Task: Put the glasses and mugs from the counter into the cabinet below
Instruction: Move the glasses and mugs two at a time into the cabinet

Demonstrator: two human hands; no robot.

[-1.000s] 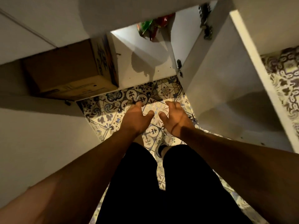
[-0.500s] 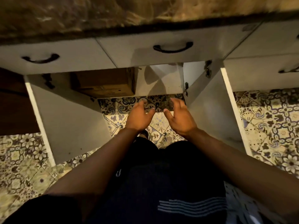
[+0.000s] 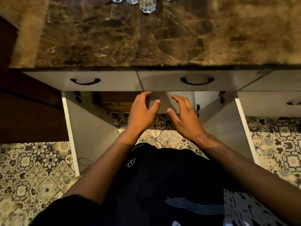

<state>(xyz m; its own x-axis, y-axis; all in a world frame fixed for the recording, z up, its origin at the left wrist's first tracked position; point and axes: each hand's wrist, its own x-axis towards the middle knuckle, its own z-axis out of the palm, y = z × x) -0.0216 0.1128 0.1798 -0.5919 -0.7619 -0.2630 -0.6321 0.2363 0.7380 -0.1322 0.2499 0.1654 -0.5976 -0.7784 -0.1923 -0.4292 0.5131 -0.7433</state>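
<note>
Several clear glasses point(image 3: 147, 4) stand at the far edge of the brown marble counter point(image 3: 146, 38), cut off by the top of the frame. Below the counter the white cabinet point(image 3: 175, 101) stands with both doors swung wide. My left hand point(image 3: 141, 111) and my right hand point(image 3: 184, 118) hover side by side in front of the cabinet opening, fingers loosely spread, holding nothing. No mugs are in view.
A cardboard box point(image 3: 117, 101) sits inside the cabinet on the left. The left door point(image 3: 91, 136) and right door point(image 3: 228, 128) jut out over the patterned tile floor point(image 3: 40, 168). Two drawers with black handles point(image 3: 197, 80) run under the counter edge.
The view has risen from the cabinet interior to the counter top, bringing the glasses into sight. Both empty hands have lifted up toward the drawer fronts.
</note>
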